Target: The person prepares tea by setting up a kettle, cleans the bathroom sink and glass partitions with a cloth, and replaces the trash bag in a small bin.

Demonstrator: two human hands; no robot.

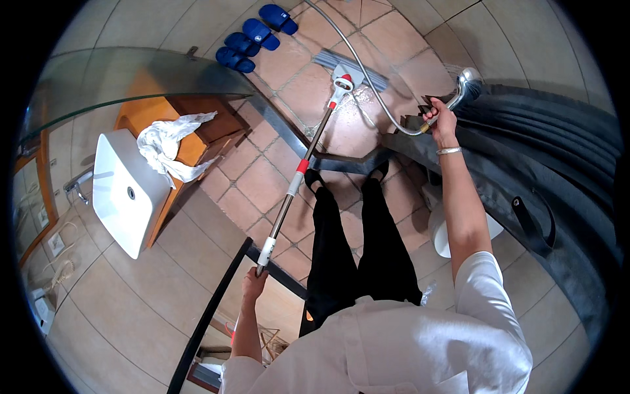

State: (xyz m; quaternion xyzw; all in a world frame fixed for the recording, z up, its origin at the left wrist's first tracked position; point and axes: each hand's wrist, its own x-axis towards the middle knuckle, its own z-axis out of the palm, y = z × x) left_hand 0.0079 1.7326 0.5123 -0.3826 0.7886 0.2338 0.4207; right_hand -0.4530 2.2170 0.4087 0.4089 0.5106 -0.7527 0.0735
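My left hand (254, 284) grips the metal pole of a squeeze mop (281, 215) with red and white fittings. The pole slants away to a wide, flat grey mop head (350, 70) resting on the tiled shower floor. In my right hand (442, 119) is the handle of a chrome shower head (471, 84), held up at the right beside a dark curtain. From its base a flexible metal hose (365, 69) loops down and back over the mop head. Wet floor tiles (352, 129) glisten just this side of the mop.
A dark raised threshold (339, 162) borders the shower floor before my feet. Several blue slippers (261, 33) stand along the far wall. At left are a glass panel (147, 74), a white basin (125, 192) and a white cloth (170, 145). A dark curtain (531, 128) hangs right, near a toilet (439, 231).
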